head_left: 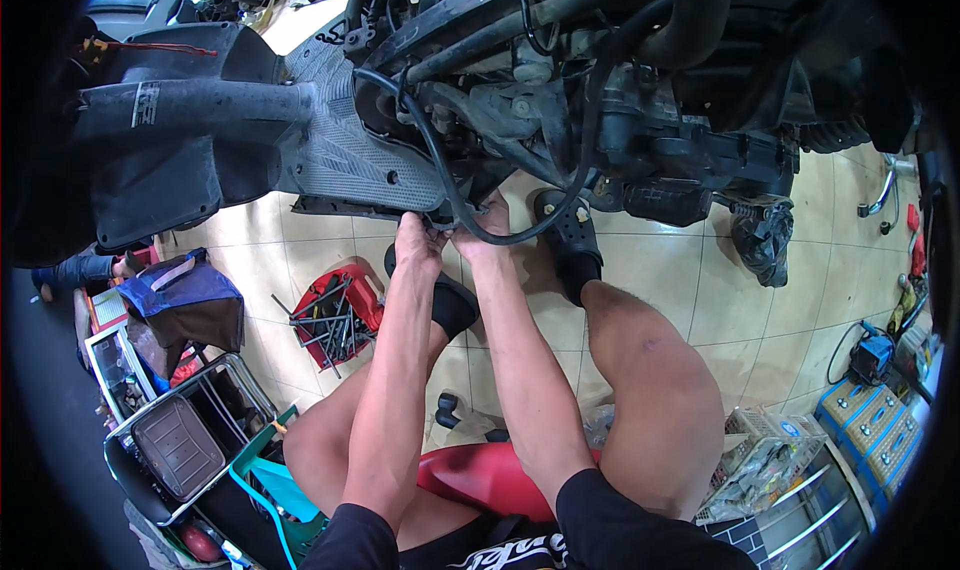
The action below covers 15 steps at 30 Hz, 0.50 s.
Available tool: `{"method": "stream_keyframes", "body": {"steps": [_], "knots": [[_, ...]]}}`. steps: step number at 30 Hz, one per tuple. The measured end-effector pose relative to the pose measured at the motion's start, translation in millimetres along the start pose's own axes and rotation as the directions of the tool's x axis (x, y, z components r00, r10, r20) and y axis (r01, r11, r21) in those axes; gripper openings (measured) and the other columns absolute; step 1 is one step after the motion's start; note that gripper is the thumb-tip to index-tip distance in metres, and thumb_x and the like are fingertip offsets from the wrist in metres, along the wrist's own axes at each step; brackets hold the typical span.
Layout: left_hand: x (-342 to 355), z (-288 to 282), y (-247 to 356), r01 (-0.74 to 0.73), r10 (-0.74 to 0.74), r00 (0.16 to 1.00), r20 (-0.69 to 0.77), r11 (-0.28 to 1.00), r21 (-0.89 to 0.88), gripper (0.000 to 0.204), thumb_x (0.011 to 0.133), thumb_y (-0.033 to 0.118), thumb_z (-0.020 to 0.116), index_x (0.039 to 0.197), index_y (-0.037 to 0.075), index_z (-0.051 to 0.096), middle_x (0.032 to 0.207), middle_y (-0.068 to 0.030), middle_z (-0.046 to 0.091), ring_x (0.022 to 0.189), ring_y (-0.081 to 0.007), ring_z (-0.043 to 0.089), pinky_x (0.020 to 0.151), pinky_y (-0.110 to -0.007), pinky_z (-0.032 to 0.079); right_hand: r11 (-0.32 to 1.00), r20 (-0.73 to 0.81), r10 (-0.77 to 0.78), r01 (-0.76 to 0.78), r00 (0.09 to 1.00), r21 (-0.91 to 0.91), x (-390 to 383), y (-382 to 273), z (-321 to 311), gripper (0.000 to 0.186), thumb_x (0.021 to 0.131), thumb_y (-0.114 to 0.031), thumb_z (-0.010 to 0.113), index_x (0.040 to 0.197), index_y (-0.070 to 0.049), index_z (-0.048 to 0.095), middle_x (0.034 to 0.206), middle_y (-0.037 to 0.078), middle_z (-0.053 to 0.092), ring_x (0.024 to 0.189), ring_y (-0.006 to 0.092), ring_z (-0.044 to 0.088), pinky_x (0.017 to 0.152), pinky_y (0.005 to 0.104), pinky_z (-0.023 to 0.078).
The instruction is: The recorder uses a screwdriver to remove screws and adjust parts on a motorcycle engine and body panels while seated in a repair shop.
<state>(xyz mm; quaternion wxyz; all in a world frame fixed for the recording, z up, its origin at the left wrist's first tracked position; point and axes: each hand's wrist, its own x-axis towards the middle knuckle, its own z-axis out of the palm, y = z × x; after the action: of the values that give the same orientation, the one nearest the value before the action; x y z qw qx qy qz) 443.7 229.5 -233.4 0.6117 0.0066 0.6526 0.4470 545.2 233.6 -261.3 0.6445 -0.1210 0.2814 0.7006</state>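
Note:
A partly stripped scooter stands before me, its grey ribbed footboard [360,175] on the left and its dark frame and engine [650,145] on the right. Under the footboard's near edge, my left hand [420,242] is closed, its fingertips tucked against the rim. My right hand [484,232] is close beside it, fingers bent upward and partly covered by a thick black hose [436,142] that loops down across the wrist area. Whatever the fingers of either hand grip is too small or hidden to make out.
A red tray [345,305] of loose tools lies on the tiled floor, left of my forearms. Beneath me is a red stool [475,475]. A teal plastic chair [280,490] and a folding chair [180,440] stand at left; a crate [765,460] and a blue-edged case [870,435] at right.

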Motion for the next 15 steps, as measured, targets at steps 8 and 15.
{"method": "stream_keyframes", "body": {"steps": [8,15], "knots": [[14,-4,-2,-0.014,0.013,1.000,0.019,1.000,0.017,0.013,0.094,0.018,0.057,0.099,0.008,0.062,0.094,-0.0053,0.068,0.085,-0.0198,0.067,0.078,-0.034,0.058,0.991,-0.111,0.024,-0.009,0.994,0.137,0,-4,6,0.034,0.098,-0.027,0.042,0.107,-0.006,0.067,0.103,0.014,0.071,0.097,0.0285,0.067,0.081,0.0459,0.054],[-5,-4,0,0.030,-0.029,0.981,0.190,1.000,-0.003,0.031,0.095,0.028,0.054,0.118,0.008,0.061,0.109,-0.0049,0.066,0.104,-0.0197,0.060,0.087,-0.043,0.050,0.993,-0.255,-0.113,0.101,0.960,-0.057,6,-14,-13,0.046,0.094,-0.037,0.046,0.120,-0.002,0.061,0.124,0.019,0.062,0.115,0.0355,0.058,0.100,0.0561,0.045]]}}
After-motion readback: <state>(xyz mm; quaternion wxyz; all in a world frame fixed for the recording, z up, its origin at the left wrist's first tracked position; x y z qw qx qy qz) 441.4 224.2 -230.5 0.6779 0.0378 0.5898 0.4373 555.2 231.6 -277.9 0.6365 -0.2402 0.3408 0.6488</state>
